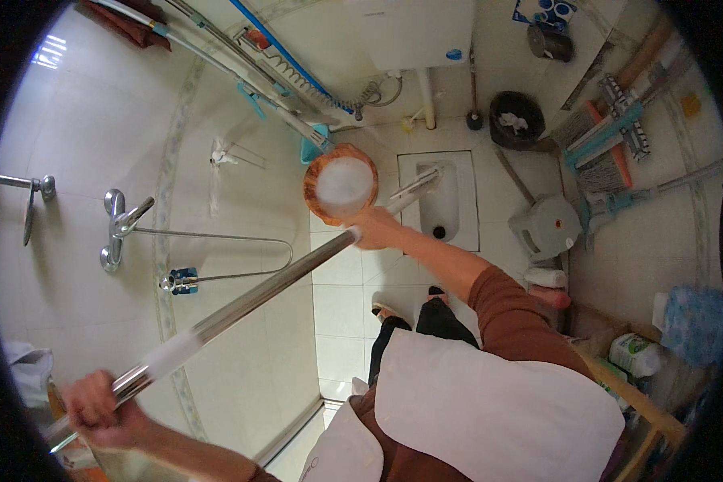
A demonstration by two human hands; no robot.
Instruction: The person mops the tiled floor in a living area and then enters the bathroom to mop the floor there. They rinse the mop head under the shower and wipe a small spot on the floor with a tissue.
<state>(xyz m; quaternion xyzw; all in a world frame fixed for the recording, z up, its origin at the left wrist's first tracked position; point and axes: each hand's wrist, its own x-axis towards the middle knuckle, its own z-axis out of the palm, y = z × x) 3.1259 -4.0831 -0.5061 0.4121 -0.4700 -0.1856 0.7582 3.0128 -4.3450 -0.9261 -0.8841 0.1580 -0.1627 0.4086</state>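
Observation:
A long shiny metal pole [271,277] runs slantwise across the view, with both my hands closed around it. My left hand [105,410] grips its near end at the lower left. Farther along, my right hand [376,228] is wrapped around the pole beside a brown round basin [311,199]. Whitish, cloudy contents fill the basin, which stands on the tiled floor by the left wall. Past my right hand, the pole reaches over a white squat toilet [449,211] set in the floor. Whether its far tip touches the bowl, I cannot tell.
At left, a wall tap [120,223] has a metal hose looping outward. Long poles [217,63] lean in the back left corner. Farther right are a black waste bin [516,135], a grey dustpan [545,226] and several brushes [608,172]. A wooden shelf [635,400] stands at lower right.

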